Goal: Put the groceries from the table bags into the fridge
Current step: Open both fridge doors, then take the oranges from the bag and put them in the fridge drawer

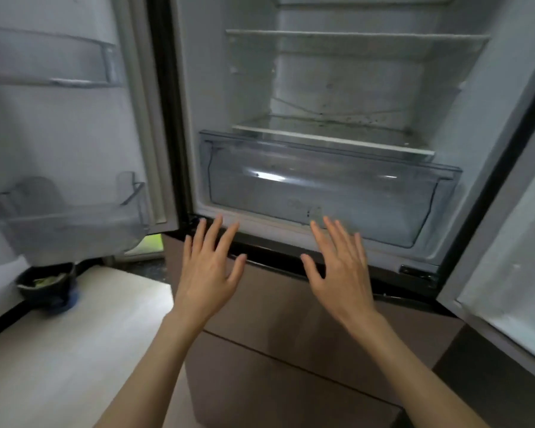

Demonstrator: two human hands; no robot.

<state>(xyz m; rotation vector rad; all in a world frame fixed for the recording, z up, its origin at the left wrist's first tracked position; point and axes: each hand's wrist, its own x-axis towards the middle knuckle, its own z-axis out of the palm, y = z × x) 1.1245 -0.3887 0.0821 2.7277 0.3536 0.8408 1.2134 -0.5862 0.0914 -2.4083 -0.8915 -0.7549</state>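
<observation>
The fridge stands open in front of me, both doors swung wide. Its glass shelves (331, 139) hold nothing. A clear plastic crisper drawer (325, 186) at the bottom of the compartment looks bare inside. My left hand (209, 267) and my right hand (342, 267) hover side by side just below the drawer, over the fridge's dark lower sill (275, 257). Both hands have straight, spread fingers and hold nothing. No bags or groceries are in view.
The left door (59, 134) carries clear door bins (74, 223). The right door (513, 242) angles out at the right edge. Brown lower drawer fronts (291, 319) sit under my hands. A dark bowl (47, 282) with something green stands on the pale floor at the left.
</observation>
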